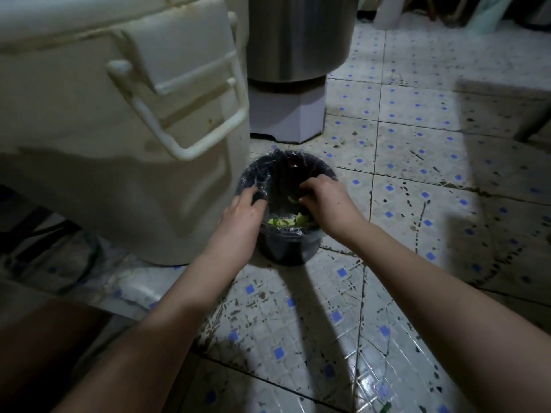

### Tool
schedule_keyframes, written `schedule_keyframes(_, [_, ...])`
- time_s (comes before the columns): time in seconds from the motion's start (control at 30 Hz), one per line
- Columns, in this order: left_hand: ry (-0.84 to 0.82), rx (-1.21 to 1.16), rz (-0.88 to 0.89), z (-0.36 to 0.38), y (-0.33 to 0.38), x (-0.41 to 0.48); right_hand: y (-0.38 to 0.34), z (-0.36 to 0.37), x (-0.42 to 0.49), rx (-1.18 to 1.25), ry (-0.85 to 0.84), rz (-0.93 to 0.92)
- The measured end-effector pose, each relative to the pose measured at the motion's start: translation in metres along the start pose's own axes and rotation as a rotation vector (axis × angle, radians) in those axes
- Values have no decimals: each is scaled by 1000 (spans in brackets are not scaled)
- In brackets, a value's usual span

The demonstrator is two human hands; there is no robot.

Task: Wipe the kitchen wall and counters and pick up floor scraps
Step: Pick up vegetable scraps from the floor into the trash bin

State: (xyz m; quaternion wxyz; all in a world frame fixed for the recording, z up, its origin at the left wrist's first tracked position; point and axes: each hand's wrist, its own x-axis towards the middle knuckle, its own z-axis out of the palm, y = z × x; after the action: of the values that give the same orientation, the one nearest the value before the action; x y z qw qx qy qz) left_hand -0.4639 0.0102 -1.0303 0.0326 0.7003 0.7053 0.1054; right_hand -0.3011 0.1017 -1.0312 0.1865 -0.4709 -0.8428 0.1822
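A small dark waste bin [286, 248] lined with a clear plastic bag stands on the tiled floor. Green and yellow vegetable scraps [287, 221] lie inside it near the front wall. My left hand [243, 217] rests on the bin's left rim with its fingers spread over the bag's edge. My right hand [323, 201] hangs over the bin's right side, fingers curled down into the opening; whether it holds a scrap is hidden. A small green scrap [386, 407] lies on the floor at the bottom edge.
A large cream insulated container [119, 129] with a latch handle stands close on the left. A steel drum on a white base [293, 84] stands behind the bin. The floor tiles [432, 189] are white with blue squares and dark stains. A dark cable [86, 263] loops at the left.
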Motion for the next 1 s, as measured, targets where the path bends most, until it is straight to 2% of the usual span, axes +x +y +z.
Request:
schedule_keyframes(0.3, [-16,12,51,4,16,-2,14,-20,-21,-60,125,-26])
schedule_keyframes(0.53, [-58,15,117,12,51,1,52,-40,-65,-179,33,45])
schedule_keyframes(1.0, [-67,21,323,34,112,8,106,-56,-154,-218,-57,200])
